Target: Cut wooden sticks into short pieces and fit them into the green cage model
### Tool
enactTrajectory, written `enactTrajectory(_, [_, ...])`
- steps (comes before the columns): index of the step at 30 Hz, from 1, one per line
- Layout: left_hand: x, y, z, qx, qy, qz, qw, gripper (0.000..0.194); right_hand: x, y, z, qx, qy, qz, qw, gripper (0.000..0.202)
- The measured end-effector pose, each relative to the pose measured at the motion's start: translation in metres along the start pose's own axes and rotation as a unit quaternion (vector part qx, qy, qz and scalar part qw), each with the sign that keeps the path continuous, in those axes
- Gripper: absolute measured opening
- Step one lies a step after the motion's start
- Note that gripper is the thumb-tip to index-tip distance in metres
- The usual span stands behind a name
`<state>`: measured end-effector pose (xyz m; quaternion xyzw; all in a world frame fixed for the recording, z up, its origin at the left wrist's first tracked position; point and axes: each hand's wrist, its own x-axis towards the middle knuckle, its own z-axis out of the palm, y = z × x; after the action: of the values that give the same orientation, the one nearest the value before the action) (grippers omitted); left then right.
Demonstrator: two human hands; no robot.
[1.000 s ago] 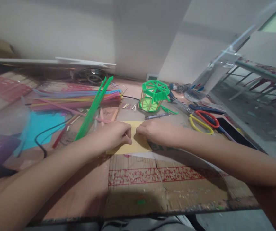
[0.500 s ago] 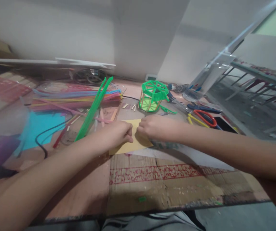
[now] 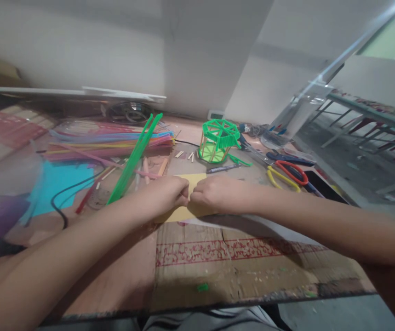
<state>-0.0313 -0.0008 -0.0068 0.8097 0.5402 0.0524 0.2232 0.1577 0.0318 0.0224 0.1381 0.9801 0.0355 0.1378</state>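
Observation:
My left hand (image 3: 171, 192) and my right hand (image 3: 213, 195) meet close together over a sheet of yellow paper (image 3: 176, 214). The fingers of both are curled closed, and whatever lies between the fingertips is too small or hidden to make out. Beyond the hands stands a small octagonal model (image 3: 220, 140) with a green frame top, thin wooden posts and a green base. A pen (image 3: 223, 168) lies between this model and my right hand. Long green pipe cleaners (image 3: 133, 161) lean up beside my left forearm.
Bundled coloured pipe cleaners (image 3: 111, 146) and blue paper (image 3: 68, 184) lie at left. Short wooden sticks (image 3: 179, 154) are near the model. To the right are red-and-yellow-handled scissors (image 3: 292, 172), a dark phone (image 3: 324, 186) and a tall clear container (image 3: 294, 115).
My right hand has shifted slightly left and nearer, closing the gap to my left hand. The pen behind it now shows more fully. The view has tilted a little.

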Motion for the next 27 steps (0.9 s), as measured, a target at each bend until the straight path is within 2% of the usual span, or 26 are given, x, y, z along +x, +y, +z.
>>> enactTrajectory(5, [0.002, -0.002, 0.000, -0.003, -0.007, -0.002, 1.000, 0.012, 0.000, -0.001, 0.003, -0.011, 0.008, 0.016, 1.000, 0.016])
enactTrajectory(8, [0.002, -0.002, 0.000, -0.002, -0.007, -0.002, 1.000, 0.013, -0.002, 0.003, 0.007, 0.033, 0.027, 0.010, 0.999, 0.016])
enactTrajectory(10, [0.003, -0.002, 0.001, 0.000, -0.008, -0.008, 1.000, 0.014, -0.004, 0.009, 0.013, 0.112, 0.077, 0.062, 0.989, 0.013])
enactTrajectory(12, [0.004, -0.002, 0.001, 0.002, -0.010, -0.016, 1.000, 0.015, -0.007, 0.013, 0.020, 0.203, 0.145, 0.130, 0.960, 0.012])
enactTrajectory(13, [0.004, -0.001, 0.000, 0.002, -0.013, -0.020, 1.000, 0.014, -0.008, 0.014, 0.024, 0.272, 0.184, 0.156, 0.931, 0.012])
enactTrajectory(14, [0.004, 0.001, -0.001, 0.002, -0.017, -0.024, 1.000, 0.014, -0.010, 0.013, 0.028, 0.360, 0.223, 0.168, 0.890, 0.012])
enactTrajectory(15, [0.003, 0.003, -0.003, 0.001, -0.021, -0.028, 0.999, 0.013, -0.012, 0.011, 0.030, 0.460, 0.255, 0.164, 0.834, 0.013])
enactTrajectory(16, [0.002, 0.005, -0.004, -0.001, -0.024, -0.032, 0.999, 0.013, -0.014, 0.007, 0.033, 0.566, 0.280, 0.146, 0.762, 0.017])
enactTrajectory(18, [-0.001, 0.009, -0.006, -0.004, -0.028, -0.040, 0.999, 0.011, -0.017, -0.001, 0.034, 0.741, 0.298, 0.091, 0.594, 0.030])
enactTrajectory(19, [-0.002, 0.010, -0.006, -0.006, -0.028, -0.043, 0.999, 0.012, -0.019, -0.006, 0.033, 0.786, 0.294, 0.068, 0.540, 0.035])
enactTrajectory(20, [-0.003, 0.011, -0.005, -0.009, -0.022, -0.044, 0.999, 0.012, -0.020, -0.010, 0.032, 0.813, 0.288, 0.054, 0.503, 0.038])
enactTrajectory(23, [-0.004, 0.008, 0.002, -0.013, 0.019, -0.028, 0.999, 0.016, -0.022, -0.018, 0.028, 0.852, 0.272, 0.035, 0.447, 0.036])
enactTrajectory(27, [-0.003, 0.000, 0.011, -0.009, 0.044, -0.012, 0.999, 0.023, -0.022, -0.021, 0.028, 0.869, 0.260, 0.014, 0.420, 0.035])
